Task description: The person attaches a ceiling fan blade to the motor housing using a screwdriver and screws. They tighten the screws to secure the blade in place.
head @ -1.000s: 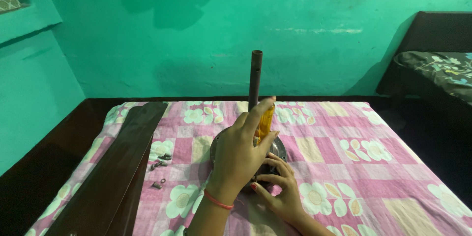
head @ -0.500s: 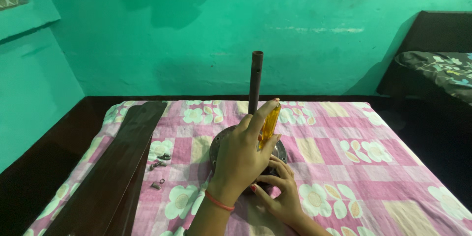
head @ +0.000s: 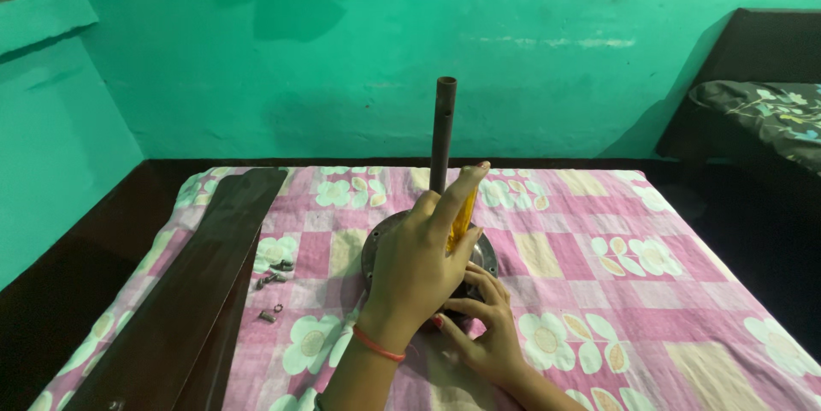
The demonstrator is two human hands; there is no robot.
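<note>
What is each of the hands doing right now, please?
Left hand: closed around a yellow-handled screwdriver.
Right hand: fingers spread, resting on the fan motor housing, not gripping.

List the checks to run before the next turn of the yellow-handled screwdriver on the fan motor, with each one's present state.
1. Left hand wrapped round the screwdriver handle: ok.
2. Right hand bracing the fan motor: ok.
3. Tip seated in a screw: cannot tell, hidden by the hand.
4. Loose screws lying apart from the hands on the bedsheet: ok.
5. Fan blades off to the side of the motor: ok.
</note>
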